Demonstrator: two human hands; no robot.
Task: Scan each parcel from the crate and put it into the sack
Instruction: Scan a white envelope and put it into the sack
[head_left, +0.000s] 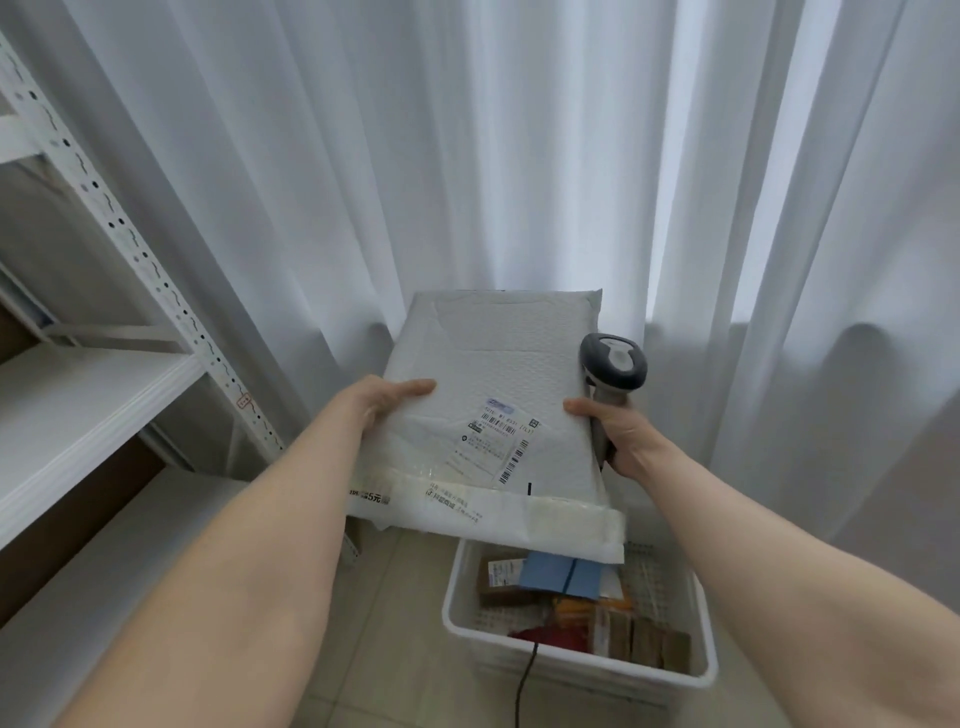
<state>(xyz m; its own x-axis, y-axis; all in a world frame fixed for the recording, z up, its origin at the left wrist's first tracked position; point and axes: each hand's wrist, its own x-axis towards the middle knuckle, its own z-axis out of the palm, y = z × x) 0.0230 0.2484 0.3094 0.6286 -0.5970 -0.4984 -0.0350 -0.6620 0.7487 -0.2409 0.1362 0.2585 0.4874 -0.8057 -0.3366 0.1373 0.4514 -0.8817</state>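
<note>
While the left hand (384, 402) pinches the parcel (493, 374) at one edge, the right hand (618, 436) grips the scanner (615, 364) beside it.

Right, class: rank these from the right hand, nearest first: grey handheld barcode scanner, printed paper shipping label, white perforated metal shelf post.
1. Grey barcode scanner: gripped in the right hand.
2. Printed shipping label: just to its left.
3. White shelf post: far left.

Long white curtains (519, 156) hang across the whole back of the frame. Bright daylight glows through them at the upper right. On the left stands a white metal shelf rack (78, 410) with little holes along its post. The floor (395, 613) at the bottom has pale beige tiles.
</note>
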